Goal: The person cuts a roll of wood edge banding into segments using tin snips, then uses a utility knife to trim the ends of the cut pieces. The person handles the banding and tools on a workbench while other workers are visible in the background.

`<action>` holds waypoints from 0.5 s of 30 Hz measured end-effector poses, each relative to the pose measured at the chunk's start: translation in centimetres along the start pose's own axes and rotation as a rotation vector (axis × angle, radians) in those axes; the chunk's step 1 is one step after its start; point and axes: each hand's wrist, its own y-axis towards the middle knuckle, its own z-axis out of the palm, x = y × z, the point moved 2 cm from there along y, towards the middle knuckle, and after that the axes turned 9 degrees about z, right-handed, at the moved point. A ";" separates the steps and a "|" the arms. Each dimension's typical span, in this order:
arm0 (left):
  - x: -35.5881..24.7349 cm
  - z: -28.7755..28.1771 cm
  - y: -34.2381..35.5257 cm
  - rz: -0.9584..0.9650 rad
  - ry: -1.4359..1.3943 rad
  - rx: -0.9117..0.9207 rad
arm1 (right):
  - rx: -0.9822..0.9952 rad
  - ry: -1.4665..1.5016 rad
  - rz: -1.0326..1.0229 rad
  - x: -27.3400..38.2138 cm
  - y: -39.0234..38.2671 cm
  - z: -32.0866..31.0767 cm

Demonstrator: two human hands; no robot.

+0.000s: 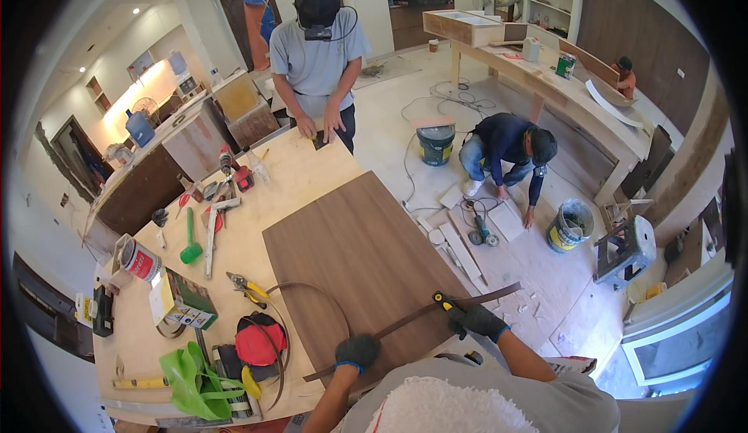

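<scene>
A wood-grain brown panel lies on the pale worktable in front of me. Across its near part runs a thin brown edging strip, whose right end sticks out past the panel. My left hand, in a dark glove, is closed on the strip near the panel's front edge. In my gloved right hand is a yellow and black utility knife, held by the strip above the panel's right edge. A length of edging curls in a loop left of my left hand, passing over the table.
Yellow-handled snips, a green mallet, a red and black cap and a green bag lie on the left. Across the table stands a person; another crouches by an angle grinder and buckets.
</scene>
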 end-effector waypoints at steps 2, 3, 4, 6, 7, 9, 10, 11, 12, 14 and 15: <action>0.4 0.7 0.1 0.022 0.003 -0.014 | -0.013 0.009 0.009 0.6 -0.5 0.2; 1.1 1.5 0.3 0.042 -0.003 -0.027 | -0.014 0.025 0.036 -0.2 0.2 0.2; 1.4 1.9 0.6 0.070 -0.007 -0.038 | -0.025 0.046 0.064 -1.2 0.8 -0.1; 1.0 0.0 0.5 0.092 -0.166 0.101 | -0.082 0.086 0.031 -3.6 2.1 -1.0; 0.9 -1.2 0.0 0.098 -0.246 0.171 | -0.106 0.104 0.014 -4.3 2.4 -1.4; 1.5 -3.8 -2.4 0.005 -0.592 0.267 | -0.225 0.144 -0.038 -3.0 0.9 -2.4; 1.6 -4.6 -3.3 -0.040 -0.765 0.318 | -0.288 0.164 -0.062 -2.8 0.1 -3.0; 1.6 -5.1 -3.8 -0.038 -0.807 0.306 | -0.248 0.266 -0.066 -3.6 0.5 -4.2; 1.5 -5.4 -4.0 -0.034 -0.847 0.296 | -0.228 0.306 -0.111 -4.5 0.4 -5.3; 1.0 -5.1 -4.4 -0.025 -0.910 0.252 | -0.167 0.227 -0.084 -2.1 -1.1 -5.3; 0.2 -4.5 -4.1 -0.003 -0.928 0.224 | -0.089 0.222 -0.063 -1.1 -1.6 -5.0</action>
